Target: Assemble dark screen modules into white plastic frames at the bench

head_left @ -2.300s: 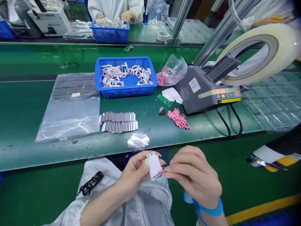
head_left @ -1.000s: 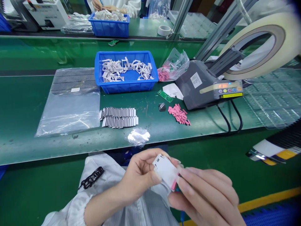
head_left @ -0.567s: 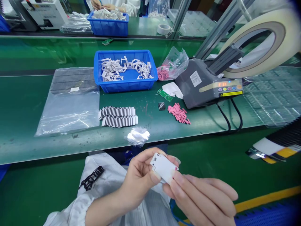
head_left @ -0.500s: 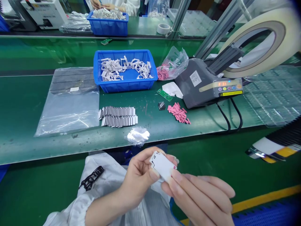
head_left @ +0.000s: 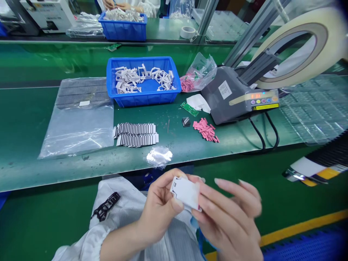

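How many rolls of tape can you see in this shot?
2: a large roll on the tape dispenser, and a small roll on the far bench. Others could be hidden.

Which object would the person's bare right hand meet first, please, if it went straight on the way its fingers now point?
Most likely the white notched rectangular piece held in the left hand. The right hand seems almost against its lower corner, though depth is hard to judge here.
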`<state>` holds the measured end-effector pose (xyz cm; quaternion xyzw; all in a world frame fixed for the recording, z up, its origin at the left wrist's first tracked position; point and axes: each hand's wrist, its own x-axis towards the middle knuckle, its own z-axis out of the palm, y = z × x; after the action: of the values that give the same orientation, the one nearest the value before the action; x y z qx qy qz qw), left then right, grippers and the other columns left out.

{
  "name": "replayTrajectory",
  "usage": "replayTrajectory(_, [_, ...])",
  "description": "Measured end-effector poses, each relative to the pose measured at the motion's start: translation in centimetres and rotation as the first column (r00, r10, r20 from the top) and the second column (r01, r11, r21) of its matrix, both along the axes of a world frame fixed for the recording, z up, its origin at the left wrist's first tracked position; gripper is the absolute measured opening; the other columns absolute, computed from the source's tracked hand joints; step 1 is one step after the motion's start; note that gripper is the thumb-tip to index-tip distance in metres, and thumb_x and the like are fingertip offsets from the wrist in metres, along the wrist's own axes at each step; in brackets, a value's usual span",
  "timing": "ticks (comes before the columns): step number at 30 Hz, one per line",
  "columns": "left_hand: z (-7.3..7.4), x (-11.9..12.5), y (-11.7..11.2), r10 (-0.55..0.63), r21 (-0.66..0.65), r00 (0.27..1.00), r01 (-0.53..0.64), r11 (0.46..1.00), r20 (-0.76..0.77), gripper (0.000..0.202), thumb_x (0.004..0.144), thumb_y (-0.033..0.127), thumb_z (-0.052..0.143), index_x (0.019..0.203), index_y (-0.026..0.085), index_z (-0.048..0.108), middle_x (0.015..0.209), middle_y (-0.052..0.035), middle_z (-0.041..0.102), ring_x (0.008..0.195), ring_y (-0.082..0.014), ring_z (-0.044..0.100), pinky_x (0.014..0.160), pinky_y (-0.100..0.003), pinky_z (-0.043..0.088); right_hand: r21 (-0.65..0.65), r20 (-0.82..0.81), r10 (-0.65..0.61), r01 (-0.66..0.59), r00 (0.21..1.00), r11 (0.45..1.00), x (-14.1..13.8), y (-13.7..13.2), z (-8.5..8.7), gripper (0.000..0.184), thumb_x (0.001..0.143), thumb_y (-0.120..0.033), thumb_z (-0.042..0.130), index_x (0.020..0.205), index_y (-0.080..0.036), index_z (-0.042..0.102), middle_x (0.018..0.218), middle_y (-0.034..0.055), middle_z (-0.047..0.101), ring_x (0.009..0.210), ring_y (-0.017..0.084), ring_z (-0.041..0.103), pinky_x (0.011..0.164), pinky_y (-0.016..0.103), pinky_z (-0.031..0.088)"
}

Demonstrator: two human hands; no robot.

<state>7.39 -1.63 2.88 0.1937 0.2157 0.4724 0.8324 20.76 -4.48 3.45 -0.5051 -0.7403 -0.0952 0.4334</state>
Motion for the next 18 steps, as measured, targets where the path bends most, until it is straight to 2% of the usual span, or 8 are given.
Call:
replayTrajectory(3, [-0.8,0.4,-0.3,0.055,0.085,0.996,-0.048,0.995,-0.074,0.028,0.069,0.042,0.074,0.093,0.028,0.07,0.111,-0.0005,0.067,0.106,-0.0175,0.06,0.09,-0.024,0.046,-0.042,-0.314,-0.035,0.023,0.949,0.999,-1.3,1.1,-0.5,0.026,0.086,-0.041,0.055,0.102,-0.022,0.063,0.093,0.0067,0.066,0.09,0.026,0.058,0.074,0.044,0.046])
replayTrajectory(7, [-1.7,-0.3,0.0,0.14,0.328,0.956,-0.049,0.943,-0.259,0.034,0.079,0.045,0.062,0.111,0.033,0.064,0.136,-0.001,0.052,0.131,-0.0218,0.04,0.107,-0.034,0.033,-0.025,-0.412,0.018,-0.031,0.911,0.999,-1.1,1.4,-0.5,0.019,0.083,-0.034,0.06,0.094,-0.019,0.064,0.082,0.0046,0.066,0.078,0.023,0.059,0.071,0.043,0.046])
replayTrajectory(9, [-1.6,-1.3,0.9,0.247,0.554,0.89,0.008,0.833,-0.384,0.038,0.082,0.04,0.059,0.12,0.035,0.059,0.141,-0.0013,0.048,0.134,-0.023,0.035,0.112,-0.04,0.023,-0.091,-0.378,0.028,-0.067,0.925,0.994,-0.1,1.1,-0.4,0.019,0.079,-0.031,0.065,0.093,-0.019,0.063,0.082,0.0043,0.067,0.079,0.023,0.059,0.072,0.043,0.046])
replayTrajectory(11, [-1.3,-2.1,2.3,0.308,0.733,0.805,0.214,0.645,-0.506,0.041,0.078,0.033,0.066,0.119,0.035,0.06,0.135,-0.0019,0.054,0.131,-0.0249,0.04,0.114,-0.042,0.015,-0.178,-0.322,0.032,-0.094,0.946,0.98,1.0,0.7,-0.3,0.021,0.075,-0.029,0.069,0.093,-0.019,0.063,0.084,0.0044,0.068,0.083,0.024,0.059,0.074,0.044,0.046])
replayTrajectory(13, [-0.8,-2.5,3.6,0.262,0.755,0.742,0.465,0.462,-0.617,0.044,0.071,0.024,0.074,0.112,0.035,0.064,0.124,-0.0033,0.062,0.123,-0.0264,0.05,0.113,-0.043,0.018,-0.215,-0.285,0.025,-0.089,0.958,0.973,2.0,0.4,-0.3,0.022,0.073,-0.03,0.07,0.091,-0.02,0.063,0.082,0.0041,0.068,0.085,0.024,0.058,0.073,0.043,0.045])
replayTrajectory(14, [-0.5,-2.5,4.1,0.212,0.726,0.715,0.557,0.402,-0.666,0.044,0.07,0.02,0.074,0.11,0.035,0.065,0.12,-0.0044,0.065,0.119,-0.0267,0.055,0.111,-0.042,0.024,-0.217,-0.275,0.017,-0.08,0.961,0.973,2.3,0.3,-0.3,0.021,0.073,-0.031,0.07,0.09,-0.02,0.063,0.08,0.0039,0.068,0.084,0.024,0.058,0.073,0.043,0.045])
replayTrajectory(16, [0.0,-2.1,4.8,0.116,0.67,0.684,0.643,0.37,-0.72,0.04,0.073,0.014,0.07,0.109,0.032,0.066,0.115,-0.0069,0.066,0.113,-0.0269,0.06,0.105,-0.042,0.035,-0.226,-0.261,-0.002,-0.059,0.965,0.972,2.8,0.1,-0.4,0.018,0.073,-0.03,0.069,0.087,-0.02,0.062,0.078,0.003,0.068,0.08,0.022,0.058,0.072,0.042,0.043])
replayTrajectory(18, [0.2,-1.4,4.9,0.035,0.616,0.67,0.659,0.431,-0.741,0.037,0.075,0.009,0.066,0.106,0.03,0.068,0.114,-0.0082,0.066,0.112,-0.0271,0.06,0.104,-0.041,0.037,-0.254,-0.251,-0.023,-0.043,0.968,0.966,3.5,-0.3,-0.6,0.018,0.073,-0.029,0.07,0.085,-0.02,0.062,0.077,0.0022,0.067,0.078,0.021,0.058,0.073,0.041,0.042])
